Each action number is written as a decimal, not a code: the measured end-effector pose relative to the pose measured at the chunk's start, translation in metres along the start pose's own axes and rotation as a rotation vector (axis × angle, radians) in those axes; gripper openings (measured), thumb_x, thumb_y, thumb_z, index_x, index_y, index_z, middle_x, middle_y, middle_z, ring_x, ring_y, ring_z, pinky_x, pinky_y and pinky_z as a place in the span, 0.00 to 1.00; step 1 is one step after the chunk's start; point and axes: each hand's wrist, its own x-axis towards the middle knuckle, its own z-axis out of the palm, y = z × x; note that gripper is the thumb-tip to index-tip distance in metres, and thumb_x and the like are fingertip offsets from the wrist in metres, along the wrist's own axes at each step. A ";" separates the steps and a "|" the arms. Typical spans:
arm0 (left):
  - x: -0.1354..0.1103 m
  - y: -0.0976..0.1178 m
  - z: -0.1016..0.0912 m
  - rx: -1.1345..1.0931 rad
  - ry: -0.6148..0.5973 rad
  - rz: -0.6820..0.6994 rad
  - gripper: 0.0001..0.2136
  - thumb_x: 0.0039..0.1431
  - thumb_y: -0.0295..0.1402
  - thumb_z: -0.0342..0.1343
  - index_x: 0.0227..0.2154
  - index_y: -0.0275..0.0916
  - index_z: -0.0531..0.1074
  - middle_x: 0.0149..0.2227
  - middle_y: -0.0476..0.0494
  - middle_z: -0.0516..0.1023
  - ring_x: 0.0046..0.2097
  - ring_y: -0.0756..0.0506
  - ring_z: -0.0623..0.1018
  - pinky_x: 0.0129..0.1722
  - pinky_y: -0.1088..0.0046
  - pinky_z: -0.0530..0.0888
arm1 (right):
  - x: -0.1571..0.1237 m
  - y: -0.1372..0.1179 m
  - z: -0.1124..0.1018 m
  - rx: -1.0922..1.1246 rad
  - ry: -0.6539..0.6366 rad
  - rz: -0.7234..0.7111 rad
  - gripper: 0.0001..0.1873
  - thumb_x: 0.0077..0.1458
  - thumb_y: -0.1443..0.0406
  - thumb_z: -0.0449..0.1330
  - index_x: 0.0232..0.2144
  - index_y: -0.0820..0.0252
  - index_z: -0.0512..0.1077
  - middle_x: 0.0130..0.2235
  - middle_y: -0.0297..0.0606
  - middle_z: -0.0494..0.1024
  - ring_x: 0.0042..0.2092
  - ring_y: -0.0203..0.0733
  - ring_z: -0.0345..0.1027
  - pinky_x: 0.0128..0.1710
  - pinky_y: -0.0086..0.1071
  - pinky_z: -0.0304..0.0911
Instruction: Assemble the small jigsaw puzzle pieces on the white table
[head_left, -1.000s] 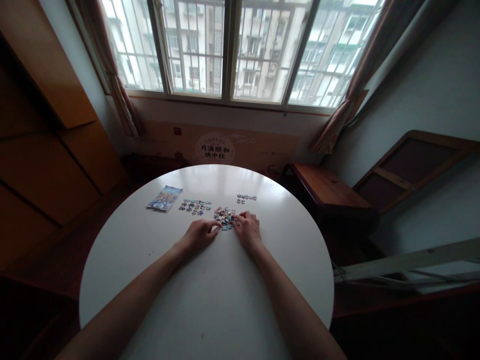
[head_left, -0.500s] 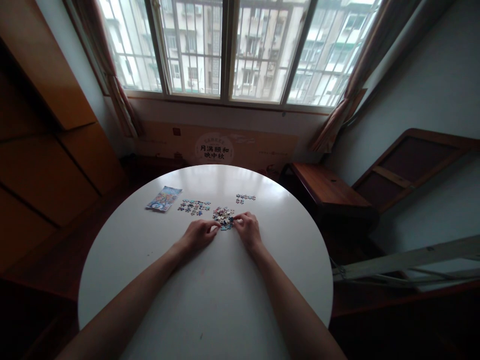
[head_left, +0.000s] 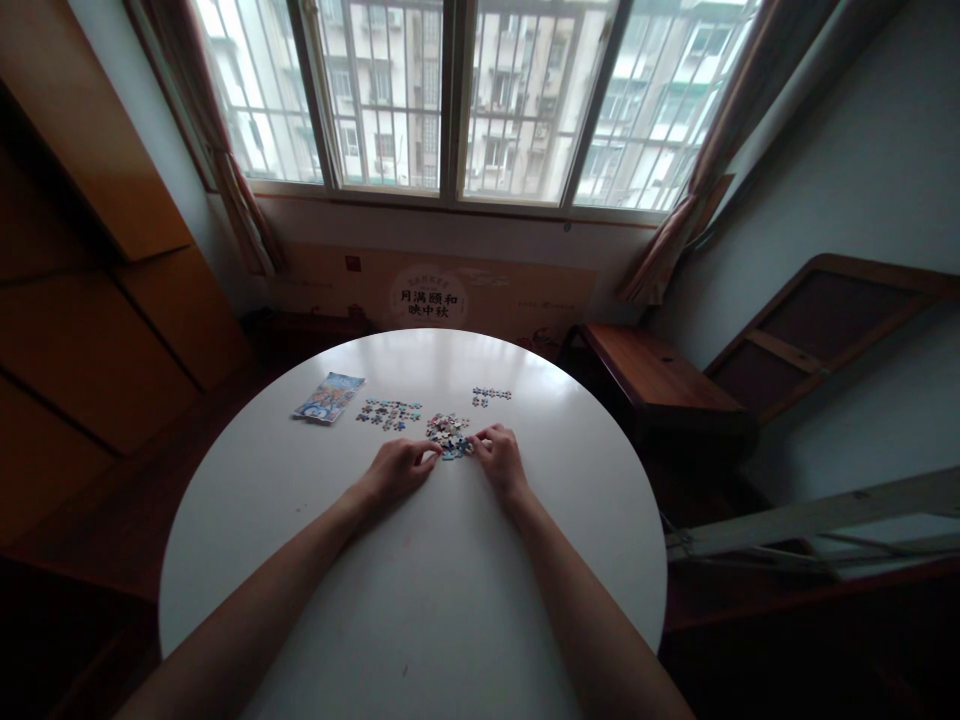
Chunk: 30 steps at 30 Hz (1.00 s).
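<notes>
A heap of small jigsaw puzzle pieces (head_left: 448, 432) lies near the middle of the round white table, some showing pale backs and others coloured faces. My left hand (head_left: 399, 468) rests at the heap's left front edge, thumb and index finger curled together; whatever may be between the tips is too small to make out. At the right edge, my right hand (head_left: 499, 458) pinches a small dark puzzle piece (head_left: 470, 441) at its fingertips. Left of the heap, face-up puzzle pieces (head_left: 388, 413) lie in loose rows. A smaller group of puzzle pieces (head_left: 491, 396) sits beyond the heap, to the right.
A colourful printed picture sheet or packet (head_left: 330, 397) lies at the table's left. The round white table (head_left: 420, 590) has a curved edge. Beyond it stand a brown wooden bench (head_left: 660, 370) at the right and a printed cardboard panel (head_left: 495, 290) below the window.
My right hand has shifted slightly to the right, away from the heap, with a puzzle piece at its fingertips. My left hand stays almost where it was.
</notes>
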 end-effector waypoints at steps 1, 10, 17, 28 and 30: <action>0.000 0.000 0.000 0.000 -0.001 -0.002 0.12 0.57 0.36 0.50 0.40 0.45 0.77 0.20 0.52 0.71 0.23 0.52 0.69 0.26 0.79 0.59 | 0.000 0.001 0.000 0.027 0.022 0.013 0.08 0.53 0.64 0.59 0.26 0.62 0.76 0.32 0.41 0.74 0.39 0.43 0.66 0.42 0.34 0.60; 0.000 0.001 -0.001 -0.015 0.005 -0.006 0.12 0.57 0.35 0.51 0.39 0.45 0.78 0.21 0.51 0.72 0.23 0.52 0.69 0.26 0.79 0.60 | -0.001 0.005 0.003 0.079 0.126 0.044 0.10 0.52 0.66 0.58 0.37 0.60 0.75 0.38 0.42 0.71 0.42 0.45 0.65 0.44 0.38 0.61; 0.000 0.000 0.001 -0.016 0.006 -0.022 0.12 0.57 0.36 0.51 0.39 0.45 0.78 0.20 0.51 0.72 0.23 0.52 0.69 0.25 0.79 0.59 | -0.008 -0.009 -0.002 -0.076 -0.045 -0.061 0.09 0.47 0.61 0.64 0.33 0.56 0.77 0.39 0.41 0.69 0.44 0.47 0.61 0.47 0.39 0.58; 0.000 0.003 -0.001 0.002 0.000 -0.023 0.13 0.57 0.37 0.50 0.39 0.44 0.78 0.19 0.51 0.72 0.23 0.51 0.69 0.25 0.79 0.59 | -0.006 -0.006 -0.001 -0.090 -0.068 -0.047 0.07 0.48 0.63 0.63 0.32 0.58 0.76 0.37 0.40 0.72 0.43 0.45 0.62 0.46 0.36 0.57; 0.000 0.003 -0.002 0.003 0.004 -0.023 0.13 0.57 0.37 0.50 0.39 0.44 0.78 0.19 0.51 0.72 0.23 0.52 0.69 0.25 0.79 0.59 | -0.006 -0.006 -0.001 -0.081 -0.069 -0.054 0.06 0.48 0.64 0.63 0.31 0.58 0.76 0.37 0.39 0.72 0.42 0.44 0.62 0.45 0.36 0.57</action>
